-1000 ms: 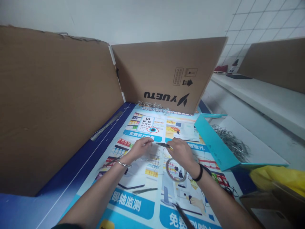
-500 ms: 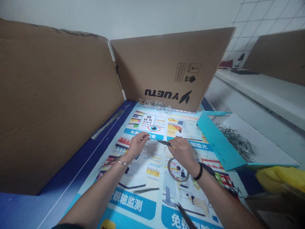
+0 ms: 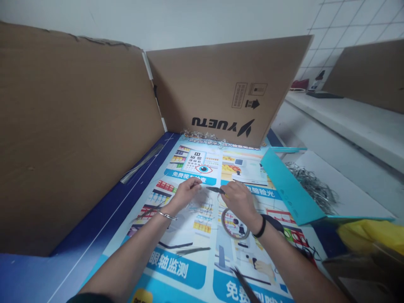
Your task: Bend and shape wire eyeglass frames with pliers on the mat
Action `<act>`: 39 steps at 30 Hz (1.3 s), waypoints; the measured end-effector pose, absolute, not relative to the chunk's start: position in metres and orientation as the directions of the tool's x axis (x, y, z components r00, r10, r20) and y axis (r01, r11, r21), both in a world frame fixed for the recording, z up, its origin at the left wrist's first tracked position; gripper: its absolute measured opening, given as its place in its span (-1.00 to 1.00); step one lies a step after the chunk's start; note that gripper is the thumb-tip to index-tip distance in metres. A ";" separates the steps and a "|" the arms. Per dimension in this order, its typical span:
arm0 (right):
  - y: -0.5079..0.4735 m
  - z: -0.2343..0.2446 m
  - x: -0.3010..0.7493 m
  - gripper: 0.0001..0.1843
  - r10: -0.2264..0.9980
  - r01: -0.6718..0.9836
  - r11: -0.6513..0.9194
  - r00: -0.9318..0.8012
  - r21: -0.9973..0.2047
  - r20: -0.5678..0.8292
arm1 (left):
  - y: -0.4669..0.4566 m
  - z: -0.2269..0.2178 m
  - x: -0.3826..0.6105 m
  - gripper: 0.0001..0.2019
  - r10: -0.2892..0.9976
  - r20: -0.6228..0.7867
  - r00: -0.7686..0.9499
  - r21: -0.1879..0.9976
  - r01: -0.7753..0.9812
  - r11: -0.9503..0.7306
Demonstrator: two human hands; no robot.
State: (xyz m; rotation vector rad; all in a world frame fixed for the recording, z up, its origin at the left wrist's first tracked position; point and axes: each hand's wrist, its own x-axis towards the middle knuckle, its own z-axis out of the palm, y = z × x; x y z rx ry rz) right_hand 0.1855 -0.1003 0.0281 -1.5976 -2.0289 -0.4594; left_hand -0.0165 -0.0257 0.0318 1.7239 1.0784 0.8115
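My right hand [image 3: 239,200] is closed round a pair of pliers [image 3: 214,190] whose dark, narrow jaws point left. Facing it, my left hand [image 3: 188,190] has its thumb and fingertips pinched together just left of the jaw tips. What sits in that pinch is too small to make out. Below my right hand a coil of wire [image 3: 224,223] lies on the printed sheet [image 3: 202,214]. Short cut lengths of wire [image 3: 193,251] rest nearer to me, and another dark tool [image 3: 244,284] lies at the bottom edge, partly cut off.
Cardboard panels [image 3: 221,84] stand at the left and back. A turquoise box [image 3: 284,185] on the right holds a tangle of wire pieces [image 3: 312,185]. Straight wires [image 3: 142,163] lie by the left panel, small shiny pieces [image 3: 202,135] at the back. Yellow material [image 3: 369,235] is far right.
My left hand has moved slightly right and down. The pliers have shifted a little to the left, still in my right hand. The things on the sheet lie as before.
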 end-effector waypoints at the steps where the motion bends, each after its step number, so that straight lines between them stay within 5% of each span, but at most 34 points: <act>1: -0.100 0.028 0.185 -0.89 0.793 0.967 0.253 -0.187 -0.035 0.579 | -0.026 0.032 -0.016 -0.85 0.912 0.056 0.405 0.928 0.316 -0.198; 12: -0.102 0.029 0.184 -0.90 0.812 0.958 0.272 -0.278 0.088 0.514 | -0.023 0.025 -0.019 -0.83 0.896 0.076 0.437 0.919 0.319 -0.234; 28: -0.098 0.022 0.193 -0.89 0.817 0.960 0.272 -0.193 -0.068 0.543 | -0.021 0.021 -0.023 -0.81 0.860 0.072 0.506 0.910 0.319 -0.264; 39: -0.096 0.017 0.196 -0.89 0.820 0.963 0.260 -0.179 -0.075 0.543 | -0.023 0.032 -0.027 -0.79 0.814 0.013 0.580 0.782 0.501 -0.370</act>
